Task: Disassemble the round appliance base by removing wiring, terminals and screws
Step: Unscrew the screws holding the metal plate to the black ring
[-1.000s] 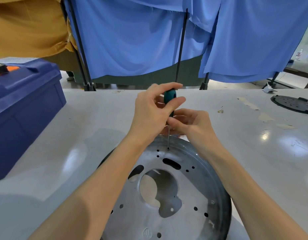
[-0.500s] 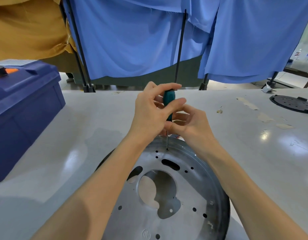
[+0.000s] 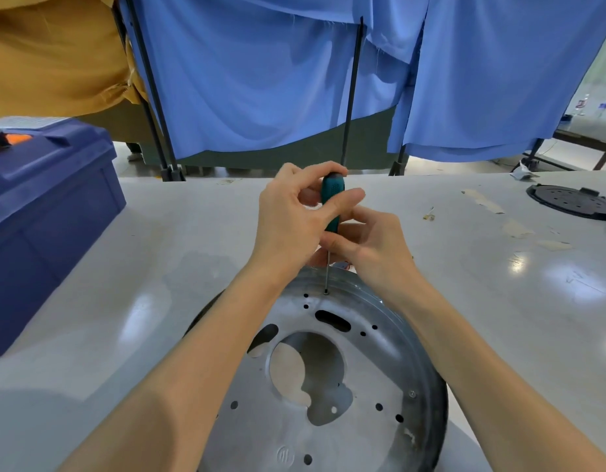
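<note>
Screwdriver upright on rim screw of metal base; left hand pinches handle to turn, right hand pinches shaft, likely steadying it.

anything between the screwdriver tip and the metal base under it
Nothing visible does. The screwdriver, gripped by the left hand and pinched lower by the right hand, runs its bare shaft straight down onto the round base's far rim.
</note>
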Tool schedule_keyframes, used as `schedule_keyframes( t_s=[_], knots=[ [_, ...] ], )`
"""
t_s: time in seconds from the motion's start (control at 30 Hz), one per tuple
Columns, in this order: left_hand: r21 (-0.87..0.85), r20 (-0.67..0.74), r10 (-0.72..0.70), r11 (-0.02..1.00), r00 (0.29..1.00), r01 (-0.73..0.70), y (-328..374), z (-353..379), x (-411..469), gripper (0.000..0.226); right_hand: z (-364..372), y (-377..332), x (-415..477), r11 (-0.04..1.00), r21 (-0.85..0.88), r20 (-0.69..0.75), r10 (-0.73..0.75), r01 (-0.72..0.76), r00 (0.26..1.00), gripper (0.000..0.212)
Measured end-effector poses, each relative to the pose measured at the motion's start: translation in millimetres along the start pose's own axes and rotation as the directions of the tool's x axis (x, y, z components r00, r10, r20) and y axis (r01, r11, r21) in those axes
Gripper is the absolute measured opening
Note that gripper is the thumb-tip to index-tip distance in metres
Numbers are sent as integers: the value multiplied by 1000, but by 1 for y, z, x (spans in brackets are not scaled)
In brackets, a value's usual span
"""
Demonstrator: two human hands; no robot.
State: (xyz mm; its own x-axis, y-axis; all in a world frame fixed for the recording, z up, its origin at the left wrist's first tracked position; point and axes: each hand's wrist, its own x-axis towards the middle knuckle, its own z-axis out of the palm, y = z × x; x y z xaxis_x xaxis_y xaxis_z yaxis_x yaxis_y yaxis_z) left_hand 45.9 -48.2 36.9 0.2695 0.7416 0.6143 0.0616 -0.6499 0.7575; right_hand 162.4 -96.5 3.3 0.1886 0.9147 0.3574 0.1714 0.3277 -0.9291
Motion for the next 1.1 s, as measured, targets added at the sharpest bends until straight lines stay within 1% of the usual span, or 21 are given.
schedule_keyframes(
  t_s=[0.03, 0.07, 0.13, 0.17, 0.23, 0.3, 0.37, 0.43, 0.47, 0.53, 0.6, 0.63, 0.7, 0.77, 0.83, 0.9, 0.97, 1.0, 1.07, 1.1],
  knots=[
    [-36, 19, -1, 999, 1000, 2, 1, -1, 0, 14, -1, 0, 1, 1000, 23, 9, 20, -20, 1000, 12],
    [-103, 43, -15, 995, 999, 19, 1, -2, 0, 13, -2, 0, 1, 999, 37, 19, 39, -40, 999, 9],
    [-235, 87, -57, 969, 995, 76, 2, -5, 0, 14, -4, 0, 1, 997, 35, 29, 63, -64, 998, 13],
    [-260, 91, -65, 962, 994, 87, 2, -6, 0, 14, -4, 0, 0, 997, 37, 34, 65, -67, 997, 16],
    [-229, 65, -55, 971, 996, 68, 0, -6, 0, 18, -2, 1, -1, 996, 68, 28, 55, -57, 998, 17],
    [-148, 36, -35, 988, 999, 40, -1, -4, 0, 24, 0, 1, -2, 995, 91, -11, 43, -42, 999, 21],
    [-86, 16, -10, 996, 1000, 11, -2, -2, -1, 22, 2, -1, 0, 999, 37, -28, 16, -15, 999, 30],
    [-53, 22, -2, 999, 1000, 3, -2, -1, -1, 19, 3, -2, 1, 1000, 7, -1, 10, -10, 1000, 25],
    [-60, 43, -3, 998, 999, 5, -1, -2, -1, 18, 2, -3, 1, 999, 20, 8, 27, -27, 1000, 20],
    [-125, 98, -7, 992, 995, 20, -1, -3, -1, 17, -1, -3, 1, 996, 56, 15, 65, -66, 998, 13],
    [-196, 122, -30, 979, 992, 53, 0, -3, -1, 17, -1, -4, -1, 995, 65, 19, 68, -69, 997, 13],
    [-198, 107, -32, 979, 994, 53, 0, -3, -1, 18, 0, -4, -1, 997, 59, 14, 56, -56, 998, 14],
    [-130, 57, -24, 991, 998, 31, -1, -2, -2, 24, 3, -3, -2, 999, 43, -25, 23, -21, 999, 18],
    [-72, 42, -14, 997, 999, 17, -2, -2, -2, 26, 5, -3, -1, 1000, 20, -70, -4, 6, 998, 24],
    [-73, 64, -16, 997, 998, 21, -1, -2, -2, 20, 3, -3, 0, 999, 40, -64, 11, -8, 998, 13],
    [-100, 103, -10, 995, 995, 21, 1, -3, -2, 17, 1, -2, 1, 995, 94, -26, 48, -45, 999, 3],
    [-173, 124, -34, 983, 992, 55, 2, -4, -1, 16, 0, -1, 0, 993, 107, -2, 57, -56, 998, 10],
    [-198, 113, -47, 978, 992, 69, 2, -5, -2, 14, 0, -2, -1, 993, 104, 3, 46, -46, 999, 12],
    [-160, 44, -36, 986, 998, 43, 1, -5, -2, 17, 2, -3, -1, 995, 94, -21, 10, -8, 1000, 15],
    [-124, 25, -15, 992, 1000, 18, 0, -4, -2, 20, 3, -3, -1, 997, 80, -45, -6, 10, 999, 21]
  ],
)
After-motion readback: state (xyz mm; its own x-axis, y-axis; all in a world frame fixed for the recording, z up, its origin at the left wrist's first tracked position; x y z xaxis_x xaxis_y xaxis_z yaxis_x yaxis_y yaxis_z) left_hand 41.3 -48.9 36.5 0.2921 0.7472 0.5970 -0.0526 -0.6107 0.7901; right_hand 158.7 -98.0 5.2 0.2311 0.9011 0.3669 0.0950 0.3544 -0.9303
